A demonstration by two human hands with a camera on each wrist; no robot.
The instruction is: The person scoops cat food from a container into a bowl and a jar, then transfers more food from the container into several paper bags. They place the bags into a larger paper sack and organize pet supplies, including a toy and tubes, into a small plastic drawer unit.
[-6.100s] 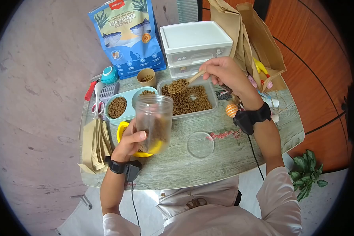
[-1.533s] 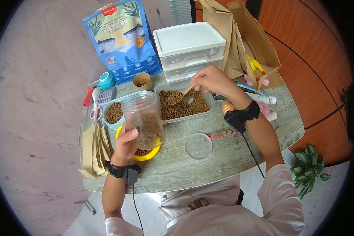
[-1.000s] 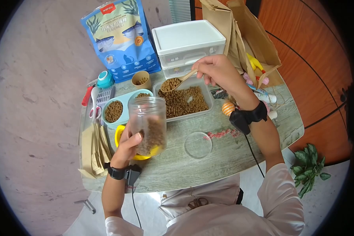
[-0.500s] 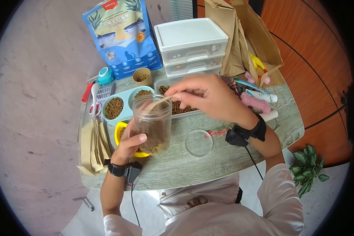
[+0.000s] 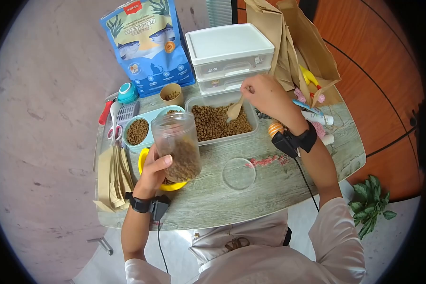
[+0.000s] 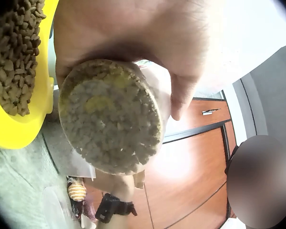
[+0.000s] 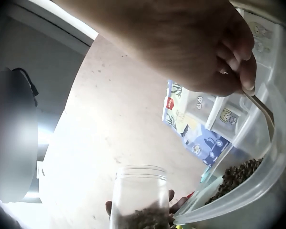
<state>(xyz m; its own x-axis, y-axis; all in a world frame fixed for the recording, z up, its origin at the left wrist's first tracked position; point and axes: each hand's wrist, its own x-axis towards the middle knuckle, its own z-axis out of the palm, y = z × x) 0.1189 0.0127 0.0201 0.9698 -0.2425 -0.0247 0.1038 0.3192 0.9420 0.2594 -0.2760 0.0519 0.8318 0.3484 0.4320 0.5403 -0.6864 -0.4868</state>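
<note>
My left hand (image 5: 152,174) grips a clear plastic jar (image 5: 176,135), thumb across its near side. Brown kibble fills the lower part of the jar, and its round bottom (image 6: 109,126) faces the left wrist view. The jar's mouth is uncovered. In my right hand (image 5: 270,97) is the handle of a wooden spoon (image 5: 234,111). The spoon's bowl is down at the kibble (image 5: 210,124) in a clear rectangular container (image 5: 222,138). A round transparent lid (image 5: 239,173) lies on the table, right of the jar.
Behind the jar are a yellow bowl (image 5: 144,158) and a pale blue double bowl (image 5: 149,138), both with kibble. A paper cup (image 5: 171,94), blue food bag (image 5: 149,52) and white drawer box (image 5: 229,45) stand behind. Paper bags (image 5: 113,180) lie left; toys (image 5: 276,128) lie right.
One second ago the spoon was heaped with kibble above the container, then it tipped into the jar's mouth. Now my right hand has returned it rightward to the container. The left hand still holds the jar.
</note>
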